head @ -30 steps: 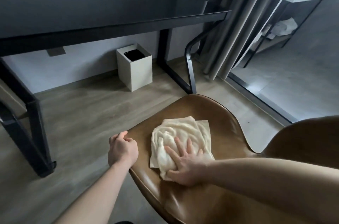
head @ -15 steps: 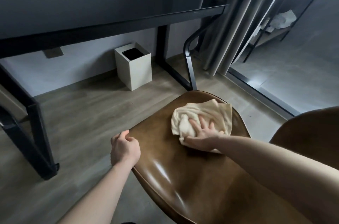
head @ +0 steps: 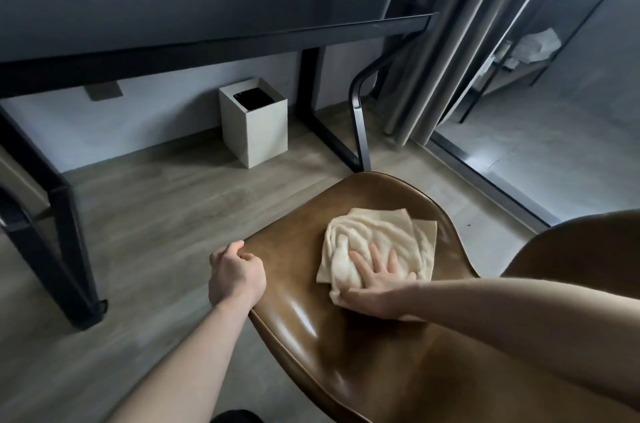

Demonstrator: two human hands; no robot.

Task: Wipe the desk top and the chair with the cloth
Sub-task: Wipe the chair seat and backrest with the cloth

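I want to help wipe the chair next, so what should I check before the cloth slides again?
1. Cloth lies on the chair seat: ok.
2. Right hand presses flat on the cloth, fingers spread: ok.
3. Left hand grips the seat's edge to steady the chair: ok.
4. Cloth spread smooth: not ok, it is bunched and folded.
5. Nothing else on the seat in the cloth's way: ok.
6. Seat already clean or dry: cannot tell, only a shine shows.
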